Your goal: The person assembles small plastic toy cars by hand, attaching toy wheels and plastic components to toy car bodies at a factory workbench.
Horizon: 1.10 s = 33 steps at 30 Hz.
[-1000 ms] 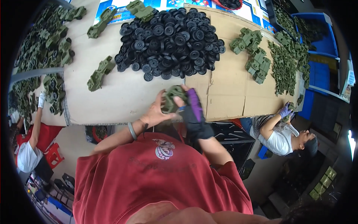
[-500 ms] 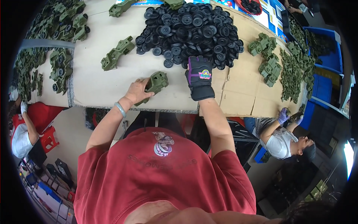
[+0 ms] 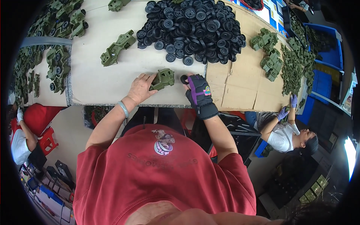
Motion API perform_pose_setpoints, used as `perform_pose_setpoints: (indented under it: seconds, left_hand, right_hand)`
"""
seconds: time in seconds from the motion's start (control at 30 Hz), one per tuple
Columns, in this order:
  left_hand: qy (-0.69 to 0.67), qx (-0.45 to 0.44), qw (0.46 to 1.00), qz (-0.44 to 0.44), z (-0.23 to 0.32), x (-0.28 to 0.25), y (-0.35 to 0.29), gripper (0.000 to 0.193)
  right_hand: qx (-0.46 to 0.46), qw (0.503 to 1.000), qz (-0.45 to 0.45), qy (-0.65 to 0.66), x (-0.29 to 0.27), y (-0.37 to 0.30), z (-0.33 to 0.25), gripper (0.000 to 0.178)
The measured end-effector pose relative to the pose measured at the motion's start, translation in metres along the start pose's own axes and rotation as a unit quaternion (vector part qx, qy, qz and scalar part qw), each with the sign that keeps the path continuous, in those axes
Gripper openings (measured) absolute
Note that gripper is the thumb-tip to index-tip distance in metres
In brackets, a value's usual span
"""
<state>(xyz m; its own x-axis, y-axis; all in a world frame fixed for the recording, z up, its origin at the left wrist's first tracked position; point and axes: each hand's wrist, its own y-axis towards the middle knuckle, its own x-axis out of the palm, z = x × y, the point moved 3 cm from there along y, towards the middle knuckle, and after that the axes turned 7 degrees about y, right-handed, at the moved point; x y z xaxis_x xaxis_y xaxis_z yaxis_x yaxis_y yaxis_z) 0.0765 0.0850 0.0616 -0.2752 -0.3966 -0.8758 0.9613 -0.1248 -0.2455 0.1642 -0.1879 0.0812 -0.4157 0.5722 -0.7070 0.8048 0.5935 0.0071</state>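
Note:
My bare left hand [image 3: 141, 89] is closed on the rear of an olive-green plastic toy car body [image 3: 164, 78] near the table's front edge. To the right of it, my right hand [image 3: 200, 93], in a black and purple fingerless glove, pinches a small black toy wheel [image 3: 184, 79]. A short gap separates the wheel from the car body. Beyond my hands lies a large heap of black wheels [image 3: 191, 32]. Another green car body [image 3: 117, 48] rests alone on the table to the left of the heap.
Wheeled green bodies [image 3: 58, 67] are piled at the left, past a grey strip. On the cardboard [image 3: 240, 75] at right sit more car bodies [image 3: 270, 64] and small green parts [image 3: 292, 75]. A person in purple gloves [image 3: 283, 112] works at the right; another sits at the left.
My right hand has drawn back from the heap toward me, now with a wheel in its fingers. My left hand has shifted slightly right and turned the car body more level.

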Motion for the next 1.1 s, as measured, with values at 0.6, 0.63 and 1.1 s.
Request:
perform_pose_setpoints:
  seconds: [0.6, 0.63, 1.1]
  left_hand:
    - [-0.094, -0.097, 0.965, -0.226, 0.032, 0.016, 0.005, 0.127]
    - [-0.098, -0.1, 0.964, -0.227, 0.031, 0.019, 0.006, 0.128]
    - [-0.179, -0.149, 0.964, -0.126, 0.047, 0.052, 0.0, 0.132]
  right_hand:
    - [0.052, 0.997, 0.009, -0.048, 0.023, -0.016, 0.013, 0.042]
    - [0.054, 0.996, 0.072, -0.004, 0.021, -0.012, 0.01, 0.047]
    - [0.257, 0.891, 0.031, 0.372, 0.003, 0.002, -0.017, 0.026]
